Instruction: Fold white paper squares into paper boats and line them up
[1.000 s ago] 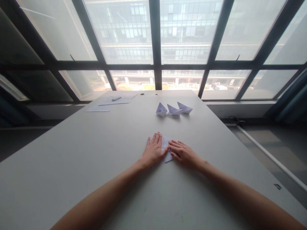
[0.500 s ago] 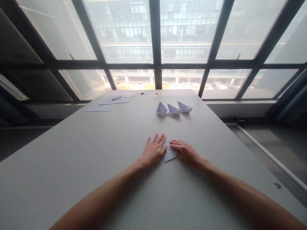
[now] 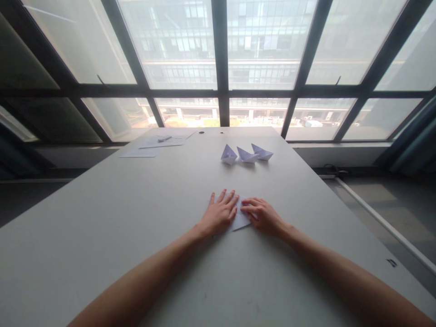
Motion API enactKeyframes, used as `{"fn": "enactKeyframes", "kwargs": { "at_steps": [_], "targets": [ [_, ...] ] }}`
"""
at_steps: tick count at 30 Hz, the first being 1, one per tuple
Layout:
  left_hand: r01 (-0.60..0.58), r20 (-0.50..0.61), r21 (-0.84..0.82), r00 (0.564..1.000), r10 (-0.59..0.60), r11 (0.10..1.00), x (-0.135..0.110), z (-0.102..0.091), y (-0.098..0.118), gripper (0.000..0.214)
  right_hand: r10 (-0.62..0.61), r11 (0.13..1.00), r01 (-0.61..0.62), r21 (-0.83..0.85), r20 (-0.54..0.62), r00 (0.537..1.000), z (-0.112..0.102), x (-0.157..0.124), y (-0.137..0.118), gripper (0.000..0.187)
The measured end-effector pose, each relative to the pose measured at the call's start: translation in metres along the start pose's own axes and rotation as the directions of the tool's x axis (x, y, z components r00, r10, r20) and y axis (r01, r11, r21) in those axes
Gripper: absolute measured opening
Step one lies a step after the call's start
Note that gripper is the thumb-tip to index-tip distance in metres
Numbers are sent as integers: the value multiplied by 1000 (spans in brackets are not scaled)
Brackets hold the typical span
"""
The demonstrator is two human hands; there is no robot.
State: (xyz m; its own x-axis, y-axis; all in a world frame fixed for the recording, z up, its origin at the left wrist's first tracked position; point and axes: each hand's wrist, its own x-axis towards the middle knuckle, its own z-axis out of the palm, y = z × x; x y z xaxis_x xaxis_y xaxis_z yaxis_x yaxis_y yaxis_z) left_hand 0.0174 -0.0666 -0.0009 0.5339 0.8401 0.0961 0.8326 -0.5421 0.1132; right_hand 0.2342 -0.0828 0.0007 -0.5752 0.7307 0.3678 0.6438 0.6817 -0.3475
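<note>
A folded sheet of white paper [image 3: 241, 220] lies flat on the grey table [image 3: 136, 227] in front of me. My left hand [image 3: 220, 212] rests on its left part with fingers stretched out flat. My right hand [image 3: 261, 214] lies on its right part, fingers bent and pressing on the paper's edge; its fingertips nearly touch my left hand. Most of the sheet is hidden under both hands.
Three folded paper boats [image 3: 246, 155] stand in a row farther back. Loose white sheets [image 3: 155, 145] with a small object on them lie at the far left corner. The table's right edge drops to the floor; large windows stand behind.
My right hand has drawn back a little to the right and its fingers have curled. My left hand's fingers have spread slightly. The paper stays in place.
</note>
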Motion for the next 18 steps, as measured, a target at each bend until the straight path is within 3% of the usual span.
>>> {"fn": "enactKeyframes", "kwargs": {
  "at_steps": [5, 12, 18],
  "targets": [
    [-116, -22, -9, 993, 116, 993, 0, -1, 2, 50, 9, 1000, -9, -30, 13, 1000, -1, -1, 0, 28],
    [-124, 5, -65, 992, 125, 990, 2, 2, 0, 51, 24, 1000, -25, -14, -27, 999, 1, 1, 0, 32],
    [-109, 24, -57, 994, 111, 992, 2, 3, -1, 57, -46, 998, 45, 36, 47, 998, 0, 1, 1, 38]
  ]
}}
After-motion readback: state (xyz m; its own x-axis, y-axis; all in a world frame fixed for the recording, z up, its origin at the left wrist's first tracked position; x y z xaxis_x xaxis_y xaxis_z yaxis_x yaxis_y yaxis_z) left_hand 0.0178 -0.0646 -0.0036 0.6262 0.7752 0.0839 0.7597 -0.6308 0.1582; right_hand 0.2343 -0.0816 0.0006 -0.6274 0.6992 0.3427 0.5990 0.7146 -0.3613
